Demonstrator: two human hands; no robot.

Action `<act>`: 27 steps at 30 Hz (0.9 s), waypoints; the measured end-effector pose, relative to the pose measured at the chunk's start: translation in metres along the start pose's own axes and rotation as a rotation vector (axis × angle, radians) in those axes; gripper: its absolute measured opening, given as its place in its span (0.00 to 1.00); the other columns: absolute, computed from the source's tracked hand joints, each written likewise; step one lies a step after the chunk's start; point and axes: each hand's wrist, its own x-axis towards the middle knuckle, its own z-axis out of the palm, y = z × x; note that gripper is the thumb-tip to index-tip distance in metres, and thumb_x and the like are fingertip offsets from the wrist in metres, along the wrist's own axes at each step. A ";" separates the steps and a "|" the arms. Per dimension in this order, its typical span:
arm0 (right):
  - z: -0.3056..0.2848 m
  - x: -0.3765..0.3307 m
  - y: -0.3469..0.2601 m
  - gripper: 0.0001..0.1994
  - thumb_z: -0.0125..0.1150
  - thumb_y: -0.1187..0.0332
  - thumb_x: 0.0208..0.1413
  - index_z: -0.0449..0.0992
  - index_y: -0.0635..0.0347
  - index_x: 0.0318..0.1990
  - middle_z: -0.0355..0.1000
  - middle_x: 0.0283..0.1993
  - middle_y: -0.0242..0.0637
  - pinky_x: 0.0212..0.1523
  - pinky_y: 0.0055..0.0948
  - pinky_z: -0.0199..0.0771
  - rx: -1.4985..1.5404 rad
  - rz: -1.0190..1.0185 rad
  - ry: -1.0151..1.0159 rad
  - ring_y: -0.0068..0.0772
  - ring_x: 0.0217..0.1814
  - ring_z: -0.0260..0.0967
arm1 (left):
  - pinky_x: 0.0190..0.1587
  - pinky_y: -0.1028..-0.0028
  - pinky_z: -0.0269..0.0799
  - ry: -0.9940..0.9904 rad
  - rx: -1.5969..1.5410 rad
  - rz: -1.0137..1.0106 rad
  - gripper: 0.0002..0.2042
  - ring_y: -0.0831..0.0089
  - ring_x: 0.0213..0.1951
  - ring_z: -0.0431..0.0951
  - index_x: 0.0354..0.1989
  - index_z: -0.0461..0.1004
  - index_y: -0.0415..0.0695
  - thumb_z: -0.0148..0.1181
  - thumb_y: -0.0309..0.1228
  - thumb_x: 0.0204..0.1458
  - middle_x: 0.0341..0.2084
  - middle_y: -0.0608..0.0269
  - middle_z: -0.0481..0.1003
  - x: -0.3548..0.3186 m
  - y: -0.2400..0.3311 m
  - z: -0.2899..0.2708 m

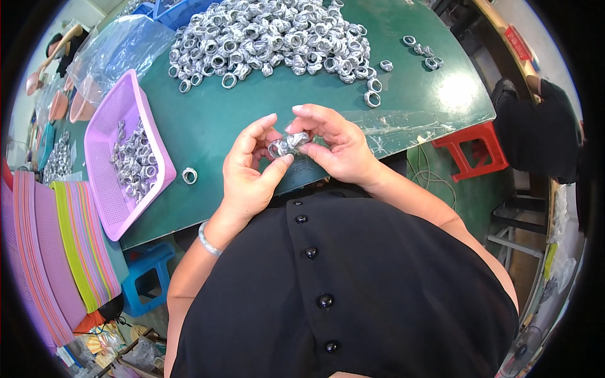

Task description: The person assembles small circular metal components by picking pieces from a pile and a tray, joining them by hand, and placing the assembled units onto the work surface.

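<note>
My left hand (pixel 249 170) and my right hand (pixel 343 148) meet above the near edge of the green table. Between their fingertips is a silvery, chunky ring-shaped piece (pixel 275 148), with a second lumpy part (pixel 297 139) at its right. Whether these two are joined, I cannot tell. My left thumb and fingers pinch the left end, while the right thumb and forefinger hold the right one. Beyond my hands lies a large heap of similar silvery rings (pixel 265 38). One loose ring (pixel 190 176) rests left of my left hand, beside a lilac plastic basket (pixel 165 148) holding more rings.
Several stray rings (pixel 432 62) lie at the table's far right. A clear plastic bag (pixel 123 53) and a blue crate (pixel 183 12) are at the far left. Stacked coloured baskets (pixel 79 246) and a blue stool (pixel 148 277) stand near left, a red stool (pixel 472 151) at right.
</note>
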 end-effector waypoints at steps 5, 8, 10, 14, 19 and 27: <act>0.005 0.001 -0.003 0.31 0.52 0.89 0.41 0.57 0.59 0.56 0.64 0.46 0.40 0.43 0.25 0.67 -0.122 -0.044 0.078 0.25 0.39 0.66 | 0.39 0.80 0.66 0.014 0.061 0.052 0.27 0.79 0.38 0.68 0.52 0.61 0.39 0.58 0.14 0.39 0.36 0.64 0.67 0.001 -0.001 0.000; 0.006 0.003 -0.001 0.32 0.53 0.89 0.37 0.58 0.59 0.55 0.63 0.46 0.41 0.36 0.24 0.69 -0.225 -0.157 0.116 0.25 0.32 0.66 | 0.39 0.80 0.66 0.011 0.068 0.058 0.27 0.79 0.38 0.68 0.52 0.61 0.39 0.57 0.14 0.39 0.36 0.63 0.67 0.001 -0.001 0.000; 0.006 0.004 -0.002 0.33 0.54 0.90 0.36 0.58 0.59 0.55 0.61 0.48 0.41 0.34 0.24 0.68 -0.269 -0.203 0.107 0.26 0.30 0.65 | 0.39 0.80 0.66 0.018 0.058 0.056 0.27 0.79 0.38 0.68 0.52 0.61 0.39 0.57 0.14 0.39 0.37 0.63 0.67 0.001 -0.001 0.000; 0.003 0.003 -0.002 0.34 0.52 0.91 0.36 0.56 0.59 0.56 0.58 0.51 0.43 0.36 0.24 0.69 -0.314 -0.231 0.083 0.26 0.34 0.65 | 0.39 0.80 0.66 0.017 0.040 0.051 0.27 0.78 0.38 0.68 0.52 0.61 0.39 0.57 0.14 0.39 0.37 0.62 0.67 0.001 -0.001 -0.001; 0.002 0.003 -0.002 0.36 0.51 0.92 0.37 0.53 0.59 0.58 0.56 0.54 0.45 0.38 0.24 0.69 -0.329 -0.235 0.048 0.27 0.37 0.66 | 0.39 0.80 0.66 0.014 0.033 0.041 0.27 0.78 0.38 0.68 0.52 0.61 0.38 0.57 0.14 0.39 0.37 0.62 0.67 0.001 -0.001 -0.001; 0.002 0.003 0.000 0.36 0.53 0.91 0.38 0.52 0.59 0.58 0.56 0.53 0.44 0.40 0.25 0.69 -0.352 -0.232 0.039 0.27 0.38 0.66 | 0.39 0.80 0.66 0.014 0.002 0.024 0.26 0.79 0.38 0.68 0.52 0.61 0.38 0.56 0.14 0.40 0.37 0.63 0.66 0.002 0.000 -0.001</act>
